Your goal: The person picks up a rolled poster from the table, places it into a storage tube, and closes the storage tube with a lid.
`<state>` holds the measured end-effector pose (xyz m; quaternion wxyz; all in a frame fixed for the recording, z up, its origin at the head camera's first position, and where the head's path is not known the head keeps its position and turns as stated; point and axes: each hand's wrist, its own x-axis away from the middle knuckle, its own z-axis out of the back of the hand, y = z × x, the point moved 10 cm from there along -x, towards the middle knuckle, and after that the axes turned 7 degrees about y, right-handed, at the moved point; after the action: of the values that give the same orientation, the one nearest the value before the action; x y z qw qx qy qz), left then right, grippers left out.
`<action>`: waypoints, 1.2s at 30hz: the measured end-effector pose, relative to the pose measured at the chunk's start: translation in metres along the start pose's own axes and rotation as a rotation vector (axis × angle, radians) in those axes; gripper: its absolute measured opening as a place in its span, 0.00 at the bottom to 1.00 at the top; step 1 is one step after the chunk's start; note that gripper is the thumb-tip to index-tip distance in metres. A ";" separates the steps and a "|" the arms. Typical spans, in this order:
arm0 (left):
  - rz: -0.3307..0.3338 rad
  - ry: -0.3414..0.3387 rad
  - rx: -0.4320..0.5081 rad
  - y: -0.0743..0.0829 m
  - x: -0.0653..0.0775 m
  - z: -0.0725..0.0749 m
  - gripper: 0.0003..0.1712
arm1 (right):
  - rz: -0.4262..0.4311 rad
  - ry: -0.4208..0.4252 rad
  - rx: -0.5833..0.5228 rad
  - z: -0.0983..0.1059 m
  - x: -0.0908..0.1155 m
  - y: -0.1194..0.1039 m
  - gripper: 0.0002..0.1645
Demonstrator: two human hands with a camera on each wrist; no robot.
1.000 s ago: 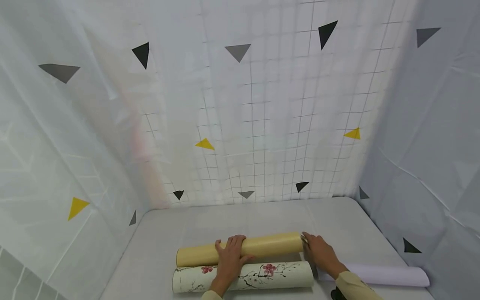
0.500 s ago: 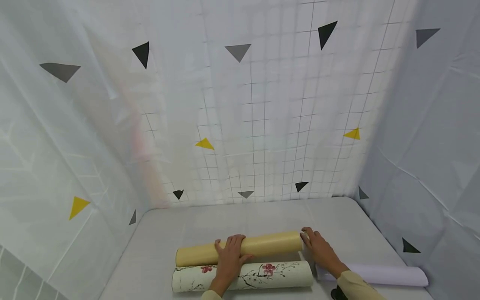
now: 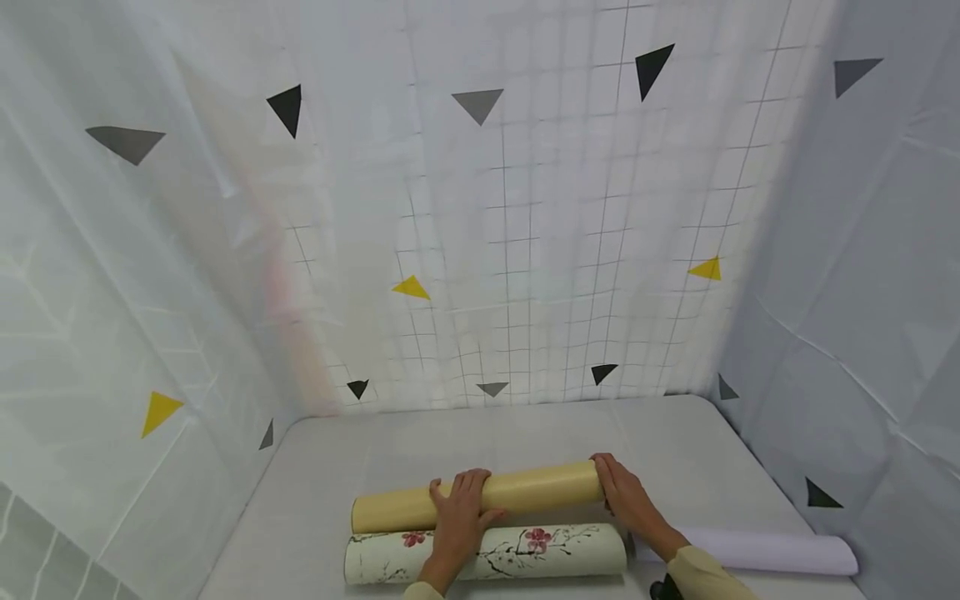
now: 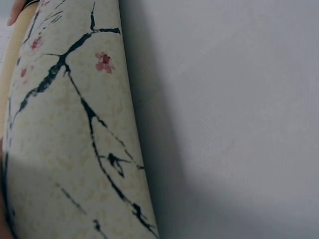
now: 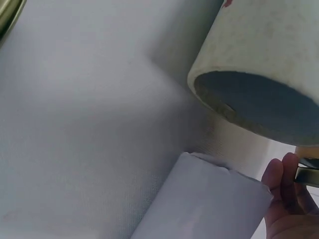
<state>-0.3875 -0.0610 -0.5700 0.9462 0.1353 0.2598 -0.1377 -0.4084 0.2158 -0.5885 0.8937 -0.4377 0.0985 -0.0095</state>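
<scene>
A glossy yellow wallpaper roll (image 3: 540,489) lies crosswise on the table, just behind a pale wallpaper roll with plum-blossom print (image 3: 570,550). My left hand (image 3: 460,521) holds the yellow roll left of its middle, fingers over the top, wrist crossing the printed roll. My right hand (image 3: 624,497) grips the yellow roll's right end, fingers curled over it. In the right wrist view, a brassy, dark-edged piece (image 5: 308,176) shows at the right fingertips; I cannot tell what it is. The printed roll's hollow end (image 5: 259,102) faces that camera.
A white-lilac roll (image 3: 780,552) lies to the right, partly behind my right forearm. A small black object (image 3: 663,590) shows beside the right sleeve. A brassy curved rim (image 5: 7,15) is at the right wrist view's corner. White sheeting (image 3: 525,250) with triangles encloses the table.
My right hand's fingers have moved from the end face, lifting slightly, to fold over the yellow roll's right end. The left hand and the other rolls have stayed in place.
</scene>
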 end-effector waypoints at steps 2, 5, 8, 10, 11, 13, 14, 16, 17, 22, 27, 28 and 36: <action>0.001 0.001 0.002 0.000 0.000 0.000 0.40 | 0.003 -0.003 -0.023 0.000 0.001 -0.003 0.24; -0.003 0.010 0.002 0.001 0.000 0.002 0.39 | 0.002 -0.012 -0.042 -0.001 0.001 -0.004 0.23; -0.011 0.019 -0.003 0.003 0.001 0.004 0.39 | -0.003 -0.025 -0.056 -0.002 0.002 -0.003 0.22; -0.018 0.027 -0.010 0.004 0.001 0.005 0.40 | -0.005 -0.034 -0.059 -0.003 0.001 -0.002 0.22; -0.021 0.031 -0.018 0.004 0.001 0.005 0.40 | -0.007 -0.039 -0.060 -0.003 0.001 -0.001 0.22; -0.027 0.038 -0.028 0.004 0.001 0.005 0.40 | -0.015 -0.046 -0.058 -0.004 0.001 -0.001 0.23; -0.030 0.041 -0.032 0.004 0.001 0.005 0.40 | -0.018 -0.049 -0.059 -0.004 0.001 -0.001 0.23; -0.035 0.050 -0.039 0.004 0.001 0.005 0.40 | -0.031 -0.053 -0.060 -0.005 0.000 0.000 0.24; -0.038 0.055 -0.043 0.004 0.001 0.005 0.40 | -0.041 -0.055 -0.064 -0.005 0.000 0.000 0.24; -0.057 0.100 -0.077 0.005 0.002 0.010 0.40 | -0.094 -0.073 -0.100 -0.008 0.000 0.001 0.28; -0.059 0.098 -0.091 0.006 0.002 0.011 0.40 | -0.154 -0.087 -0.156 -0.013 -0.001 0.003 0.34; -0.055 0.091 -0.086 0.006 0.002 0.011 0.40 | -0.165 -0.087 -0.172 -0.013 -0.001 0.003 0.36; -0.036 0.056 -0.041 0.004 0.002 0.010 0.40 | -0.202 -0.067 -0.299 -0.019 -0.007 -0.002 0.31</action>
<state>-0.3805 -0.0608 -0.5620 0.9386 0.1148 0.2912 -0.1455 -0.4185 0.2007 -0.5968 0.8160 -0.5733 0.0245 -0.0699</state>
